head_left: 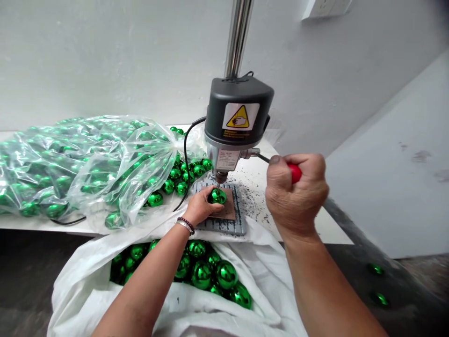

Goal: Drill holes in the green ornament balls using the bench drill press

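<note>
Gleaming metallic green ball [218,198] pinched in left hand [199,206]; right hand [297,199] clenched round red knob [295,173].

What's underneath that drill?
Beneath the drill, the left hand holds a shiny green ball over a brown board on a grey base. Ball and hand hide part of the board.

Mirror-glossy ball [218,198], matt plastic-look drill hsg [241,95], shiny metal col [239,40], crinkly clear-plastic bag [161,135]
</note>
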Tool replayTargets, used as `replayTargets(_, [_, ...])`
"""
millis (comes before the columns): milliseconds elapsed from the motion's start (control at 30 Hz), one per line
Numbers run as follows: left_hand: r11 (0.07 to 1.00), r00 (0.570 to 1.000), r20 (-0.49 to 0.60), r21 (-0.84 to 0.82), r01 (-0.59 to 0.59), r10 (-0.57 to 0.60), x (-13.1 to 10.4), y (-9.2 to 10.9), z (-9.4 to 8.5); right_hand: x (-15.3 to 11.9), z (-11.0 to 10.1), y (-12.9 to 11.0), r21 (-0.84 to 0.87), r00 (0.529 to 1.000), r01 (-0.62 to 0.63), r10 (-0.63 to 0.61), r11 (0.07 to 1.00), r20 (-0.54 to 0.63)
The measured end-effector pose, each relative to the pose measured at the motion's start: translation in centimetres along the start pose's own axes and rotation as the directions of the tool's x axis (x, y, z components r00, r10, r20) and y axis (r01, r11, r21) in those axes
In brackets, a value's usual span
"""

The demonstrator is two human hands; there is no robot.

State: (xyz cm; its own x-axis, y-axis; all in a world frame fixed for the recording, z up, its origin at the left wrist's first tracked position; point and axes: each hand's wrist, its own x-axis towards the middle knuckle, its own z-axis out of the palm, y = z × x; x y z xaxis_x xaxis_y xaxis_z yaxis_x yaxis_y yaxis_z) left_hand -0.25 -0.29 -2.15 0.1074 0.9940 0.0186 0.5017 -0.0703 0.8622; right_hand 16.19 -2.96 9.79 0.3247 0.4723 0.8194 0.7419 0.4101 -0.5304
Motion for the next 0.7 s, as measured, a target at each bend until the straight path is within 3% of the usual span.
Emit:
replayTargets(167, [1.0,1.0,0.004,-0.009,0.023,-0.023,0.1,-0.2,0.1,-2.2,0.4,1.2,0.008,0.991,0.114,-0.113,0.993,-0.07])
replayTargets(333, [0.999,1.0,0.003,-0.028,0.026,-0.026,0.2,-0.5,0.0,-3.7,0.8,2.0,0.061,0.989,0.124,-0.119,0.99,-0.086])
replayTargets(433, [0.999,0.999,0.014,-0.019,0.046,-0.046,0.2,-0.2,0.0,-1.4,0.7,0.9,0.075,0.994,0.076,-0.069,0.994,-0.085])
replayTargets(567, [0.999,1.0,-0.018,0.032,-0.009,0.009,-0.2,0.5,0.0,3.5,0.3,-1.5,0.014,0.983,-0.148,0.145,0.989,0.11])
replayTargets(700, [0.997,0.997,-0.012,-0.004,-0.081,0.081,-2.7,0.6,-2.1,5.6,0.0,-2.8,-0.025,0.939,-0.278,0.277,0.96,0.204])
